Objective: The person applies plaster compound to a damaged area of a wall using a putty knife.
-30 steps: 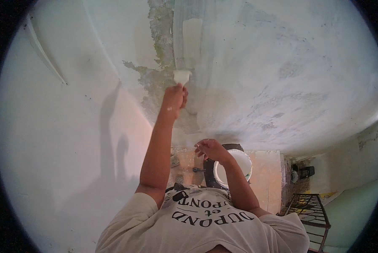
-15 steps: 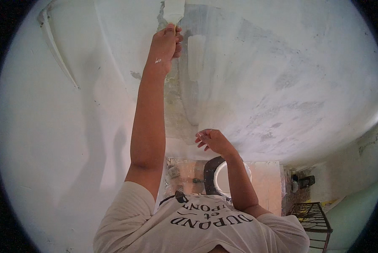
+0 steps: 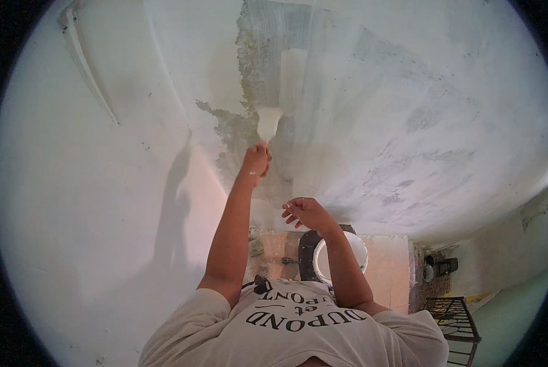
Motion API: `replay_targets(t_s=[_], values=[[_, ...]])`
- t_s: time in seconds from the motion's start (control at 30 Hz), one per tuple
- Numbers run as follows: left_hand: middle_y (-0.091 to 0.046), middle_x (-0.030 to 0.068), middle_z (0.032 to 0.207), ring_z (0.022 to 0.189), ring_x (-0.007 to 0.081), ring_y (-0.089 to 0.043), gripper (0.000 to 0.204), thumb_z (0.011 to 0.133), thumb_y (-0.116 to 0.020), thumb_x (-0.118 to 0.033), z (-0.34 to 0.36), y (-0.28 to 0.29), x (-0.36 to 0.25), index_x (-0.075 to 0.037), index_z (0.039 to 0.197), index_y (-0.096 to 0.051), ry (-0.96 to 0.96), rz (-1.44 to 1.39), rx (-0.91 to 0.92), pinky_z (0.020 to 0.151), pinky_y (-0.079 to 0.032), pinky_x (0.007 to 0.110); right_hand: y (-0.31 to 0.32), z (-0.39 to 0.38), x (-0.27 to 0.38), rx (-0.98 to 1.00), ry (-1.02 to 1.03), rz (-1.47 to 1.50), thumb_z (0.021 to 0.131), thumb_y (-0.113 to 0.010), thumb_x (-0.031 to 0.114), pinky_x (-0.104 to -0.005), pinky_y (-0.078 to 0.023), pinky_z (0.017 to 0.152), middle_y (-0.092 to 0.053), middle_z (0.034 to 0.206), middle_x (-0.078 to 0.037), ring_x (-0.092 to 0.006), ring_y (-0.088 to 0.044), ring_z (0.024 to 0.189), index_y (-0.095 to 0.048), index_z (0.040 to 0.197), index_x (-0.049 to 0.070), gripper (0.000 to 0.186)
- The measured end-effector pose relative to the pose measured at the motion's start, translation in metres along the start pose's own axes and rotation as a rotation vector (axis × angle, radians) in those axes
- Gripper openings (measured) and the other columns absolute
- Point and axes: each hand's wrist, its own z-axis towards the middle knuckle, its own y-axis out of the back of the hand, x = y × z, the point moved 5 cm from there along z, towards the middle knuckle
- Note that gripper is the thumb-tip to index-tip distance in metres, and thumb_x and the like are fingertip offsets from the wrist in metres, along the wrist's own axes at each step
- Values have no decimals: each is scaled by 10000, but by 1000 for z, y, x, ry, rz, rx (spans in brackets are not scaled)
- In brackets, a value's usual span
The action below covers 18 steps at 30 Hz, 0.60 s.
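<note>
My left hand (image 3: 257, 161) grips a wide, white-coated brush (image 3: 268, 122), slightly blurred, held up against the wall over a patch of greyish, flaking surface (image 3: 249, 73) with pale streaks of white coating. My right hand (image 3: 306, 213) hangs lower, empty, its fingers loosely bent and apart. Just below it a white bucket (image 3: 356, 251) stands on a dark seat or stand (image 3: 307, 248), partly hidden behind my right forearm.
A plain white wall (image 3: 84, 214) is close on my left, with a long loose strip (image 3: 90, 73) high up. Below lies a speckled board or platform (image 3: 387, 263). At the lower right are a dark metal railing (image 3: 451, 318) and some small dark items (image 3: 445, 266) along the far wall.
My left hand with the brush went up to the top of the patch, then came back down to its middle. My right hand stays near the bucket, having moved only slightly.
</note>
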Motion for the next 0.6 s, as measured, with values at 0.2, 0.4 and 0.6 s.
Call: replay_targets(t_s=[0.2, 0.4, 0.6], values=[[-446, -6, 571, 392, 93, -331, 334, 934, -439, -334, -29, 3, 36, -84, 723, -503, 341, -118, -7, 358, -256, 244, -3, -4, 7, 6, -12, -29, 900, -536, 312, -273, -489, 639, -641, 907, -66, -144, -609, 768, -584, 1013, 14, 322], [-480, -6, 597, 427, 66, -382, 289, 943, -419, -243, -26, -7, -120, -62, 737, -512, 32, -134, -59, 358, -255, 222, 0, -9, 1, -4, 42, -45, 904, -513, 340, -283, -503, 610, -649, 878, -72, -154, -616, 757, -591, 1003, 2, 361], [-456, -15, 624, 461, 57, -348, 279, 951, -429, -258, -49, 2, -245, -34, 809, -515, -260, -98, 38, 386, -253, 210, -1, -8, -1, -6, 34, -24, 905, -514, 333, -293, -505, 618, -649, 879, -72, -154, -616, 762, -588, 1011, 6, 351]])
